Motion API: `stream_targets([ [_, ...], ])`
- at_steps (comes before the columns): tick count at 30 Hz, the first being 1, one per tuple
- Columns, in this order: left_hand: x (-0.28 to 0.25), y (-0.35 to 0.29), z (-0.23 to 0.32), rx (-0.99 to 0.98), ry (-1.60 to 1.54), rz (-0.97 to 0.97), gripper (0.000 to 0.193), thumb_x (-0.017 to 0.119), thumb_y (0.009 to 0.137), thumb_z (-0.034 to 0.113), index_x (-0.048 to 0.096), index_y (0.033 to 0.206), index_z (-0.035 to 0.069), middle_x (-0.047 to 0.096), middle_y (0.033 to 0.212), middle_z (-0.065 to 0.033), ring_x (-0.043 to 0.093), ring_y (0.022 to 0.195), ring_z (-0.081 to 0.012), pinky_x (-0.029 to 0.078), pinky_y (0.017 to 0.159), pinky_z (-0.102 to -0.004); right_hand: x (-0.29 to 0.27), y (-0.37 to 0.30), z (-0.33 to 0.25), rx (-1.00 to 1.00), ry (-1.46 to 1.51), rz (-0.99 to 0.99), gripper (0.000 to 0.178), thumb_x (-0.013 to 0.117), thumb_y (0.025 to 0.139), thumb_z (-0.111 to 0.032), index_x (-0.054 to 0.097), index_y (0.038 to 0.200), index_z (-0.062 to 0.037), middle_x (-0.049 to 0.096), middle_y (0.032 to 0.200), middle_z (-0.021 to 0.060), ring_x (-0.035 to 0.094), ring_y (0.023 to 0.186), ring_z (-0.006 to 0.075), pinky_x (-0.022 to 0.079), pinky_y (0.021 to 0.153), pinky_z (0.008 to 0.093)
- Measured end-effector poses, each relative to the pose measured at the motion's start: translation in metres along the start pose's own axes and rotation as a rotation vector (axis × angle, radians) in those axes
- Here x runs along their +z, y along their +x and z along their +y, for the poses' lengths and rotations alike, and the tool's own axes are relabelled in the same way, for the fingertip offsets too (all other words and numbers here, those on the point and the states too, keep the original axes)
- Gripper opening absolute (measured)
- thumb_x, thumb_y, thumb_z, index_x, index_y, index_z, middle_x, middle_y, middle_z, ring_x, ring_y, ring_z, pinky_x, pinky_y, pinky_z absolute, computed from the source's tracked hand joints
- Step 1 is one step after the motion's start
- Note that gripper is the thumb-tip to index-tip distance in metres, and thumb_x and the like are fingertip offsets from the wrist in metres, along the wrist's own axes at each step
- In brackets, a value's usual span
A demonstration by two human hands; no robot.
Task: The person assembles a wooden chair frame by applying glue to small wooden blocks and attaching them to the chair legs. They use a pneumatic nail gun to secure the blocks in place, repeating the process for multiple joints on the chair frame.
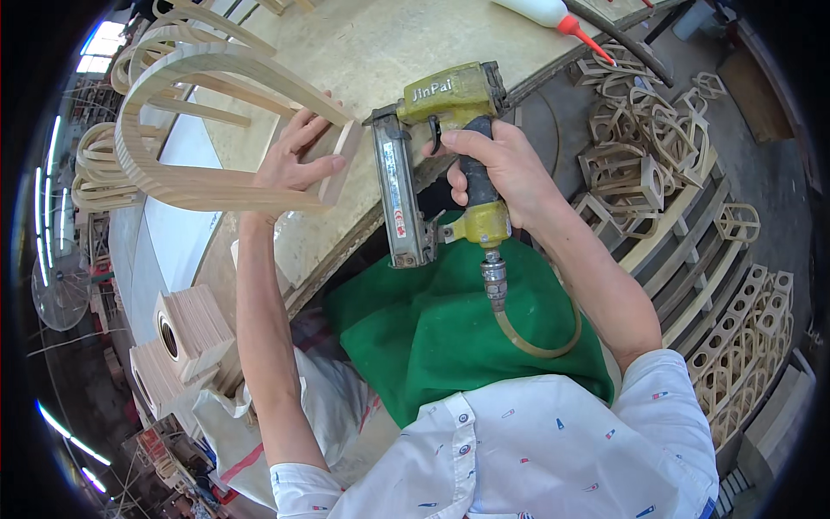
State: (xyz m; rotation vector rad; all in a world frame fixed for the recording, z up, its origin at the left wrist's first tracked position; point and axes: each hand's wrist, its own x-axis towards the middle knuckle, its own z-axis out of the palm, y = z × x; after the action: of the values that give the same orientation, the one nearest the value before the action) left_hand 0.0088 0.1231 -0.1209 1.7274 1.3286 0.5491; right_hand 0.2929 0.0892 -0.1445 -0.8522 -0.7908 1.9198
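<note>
In my right hand is a yellow-green pneumatic nail gun, gripped round its black handle, with a finger by the trigger. Its nose is close beside a flat wooden strip that spans the ends of a U-shaped bent wooden frame. I cannot tell whether the nose touches the wood. My left hand reaches between the frame's two legs and holds it at the strip, thumb against the strip. A pale air hose loops from the metal coupling below the gun's handle.
More bent frames stand behind on the worktable. A white glue bottle with a red nozzle lies at the far edge. Stacked square wooden pieces sit at left. Piles of wooden frames and slats cover the floor at right.
</note>
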Motion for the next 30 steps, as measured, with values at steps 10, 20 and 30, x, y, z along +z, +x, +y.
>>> stream_targets([
  [10, 0.0003, 0.0001, 0.0002, -0.01, 0.014, -0.005, 0.078, 0.074, 0.072, 0.022, 0.045, 0.141, 0.004, 0.026, 0.155, -0.0071, 0.025, 0.143, -0.0253, 0.022, 0.117, -0.0368, -0.0016, 0.0009, 0.0014, 0.023, -0.001, -0.022, 0.026, 0.058, 0.091, -0.014, 0.055, 0.107, 0.0061, 0.065, 0.097, 0.0137, 0.054, 0.055, 0.01, 0.048, 0.046, 0.0251],
  [20, 0.003, -0.0005, 0.0021, -0.017, -0.007, 0.004, 0.079, 0.073, 0.072, 0.022, 0.043, 0.142, 0.003, 0.023, 0.156, -0.0069, 0.023, 0.144, -0.0261, 0.021, 0.117, -0.0374, -0.0029, 0.0006, 0.0021, 0.01, 0.0, -0.038, 0.027, 0.058, 0.091, -0.014, 0.056, 0.108, 0.0065, 0.065, 0.096, 0.0135, 0.054, 0.054, 0.0098, 0.048, 0.046, 0.0249],
  [30, 0.0045, -0.0015, 0.004, -0.009, -0.002, 0.011, 0.079, 0.073, 0.072, 0.025, 0.044, 0.142, 0.004, 0.024, 0.156, -0.0064, 0.023, 0.144, -0.0258, 0.021, 0.117, -0.0383, 0.0005, -0.0021, 0.0015, -0.01, 0.015, -0.016, 0.02, 0.058, 0.09, -0.013, 0.058, 0.098, 0.005, 0.064, 0.09, 0.0108, 0.056, 0.054, 0.012, 0.048, 0.045, 0.0279],
])
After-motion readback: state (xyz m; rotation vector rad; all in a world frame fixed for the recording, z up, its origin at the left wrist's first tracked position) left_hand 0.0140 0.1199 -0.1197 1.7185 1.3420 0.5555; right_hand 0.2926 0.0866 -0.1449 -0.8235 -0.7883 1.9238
